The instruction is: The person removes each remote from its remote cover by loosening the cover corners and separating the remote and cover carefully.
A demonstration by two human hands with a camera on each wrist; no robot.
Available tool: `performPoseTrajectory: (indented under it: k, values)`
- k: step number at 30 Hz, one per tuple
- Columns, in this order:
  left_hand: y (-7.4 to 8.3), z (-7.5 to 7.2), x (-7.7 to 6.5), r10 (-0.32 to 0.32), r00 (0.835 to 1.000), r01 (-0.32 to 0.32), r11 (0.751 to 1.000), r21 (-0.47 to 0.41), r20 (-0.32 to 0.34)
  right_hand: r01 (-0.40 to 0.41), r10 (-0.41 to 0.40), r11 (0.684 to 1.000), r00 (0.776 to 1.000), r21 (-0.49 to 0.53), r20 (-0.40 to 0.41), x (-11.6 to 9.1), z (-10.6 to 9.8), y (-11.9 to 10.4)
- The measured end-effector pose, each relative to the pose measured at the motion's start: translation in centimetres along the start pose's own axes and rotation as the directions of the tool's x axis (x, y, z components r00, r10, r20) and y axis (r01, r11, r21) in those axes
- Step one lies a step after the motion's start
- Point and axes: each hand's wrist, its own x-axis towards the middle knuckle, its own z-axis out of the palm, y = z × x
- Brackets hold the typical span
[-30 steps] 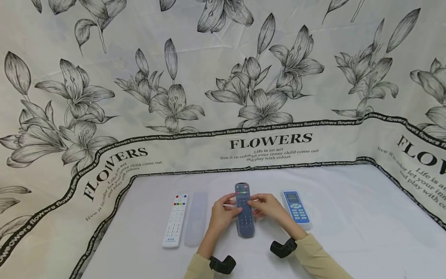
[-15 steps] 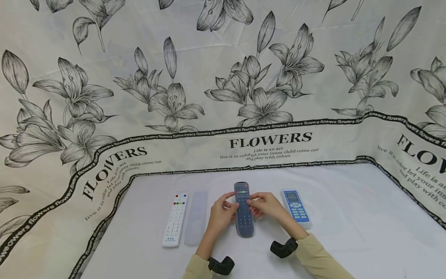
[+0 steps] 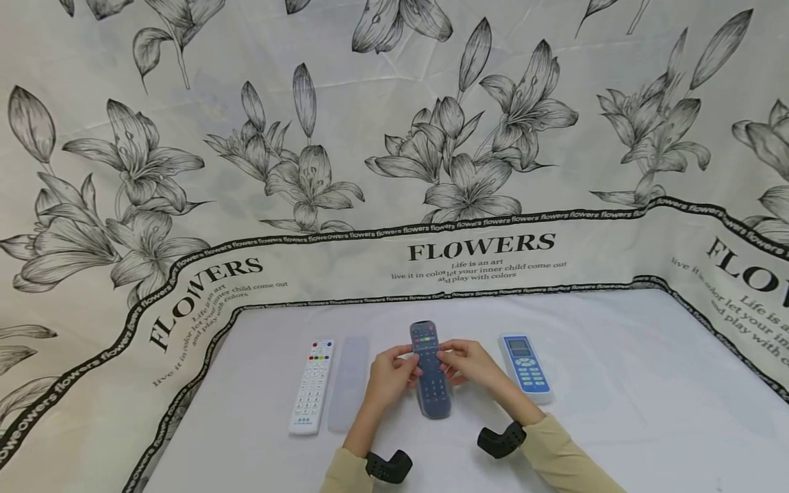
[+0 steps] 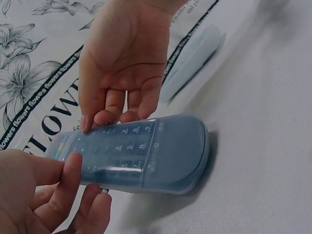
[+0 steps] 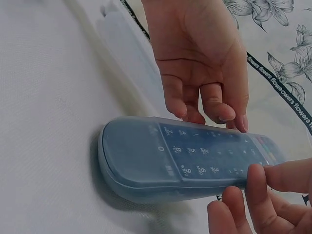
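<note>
The left hand [image 3: 392,373] is pinching one long edge of a dark remote control [image 3: 433,390], thumb on the button side, and the right hand [image 3: 473,363] is pinching the other edge. The remote is sitting right between both sets of fingers, and a clear sleeve [image 4: 183,156] is hugging it. Its bottom end is sticking out from the fingers toward the person; I cannot tell if it is touching the white cloth [image 3: 622,383] below. The fingers are gripping nearer the top, so the long bottom part could be tipping down if the pinch is getting weak. The sleeve is shining and looking slippery, so a thumb could be sliding off. Thumbs pushing too hard could be pressing buttons by mistake, and uneven pulling could be wrinkling the sleeve. Just left of the left fingers, a frosted sleeve [image 3: 348,383] is lying flat, with a white remote [image 3: 311,390] lying beyond it; a wide arm swing could be bumping both. Out past the right fingers, a blue-and-white remote [image 3: 526,370] is lying close to the forearm, so a sideways move could be knocking it.
</note>
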Motion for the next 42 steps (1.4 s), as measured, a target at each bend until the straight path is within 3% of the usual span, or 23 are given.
performPoseTrajectory:
  k: [7, 20, 35, 42]
  values:
    - [0.3, -0.2, 0.3, 0.002, 1.000, -0.002, 1.000, 0.007, 0.004, 0.014, -0.014, 1.000, 1.000, -0.002, 0.004, -0.1, -0.1, -0.4]
    - [1.3, -0.4, -0.1, 0.070, 0.997, -0.074, 0.993, -0.094, -0.045, 0.113, -0.110, 0.992, 0.992, 0.047, -0.058, -0.4, 0.0, -0.9]
    - [1.9, -0.6, -0.5, 0.044, 0.997, -0.053, 0.991, -0.122, -0.068, 0.154, -0.149, 0.985, 0.987, 0.076, -0.059, -0.6, 0.1, -0.5]
    - [2.2, -0.6, -0.4, 0.047, 0.995, -0.061, 0.985, -0.164, -0.085, 0.213, -0.208, 0.971, 0.976, 0.104, -0.056, -0.5, 0.1, -0.3]
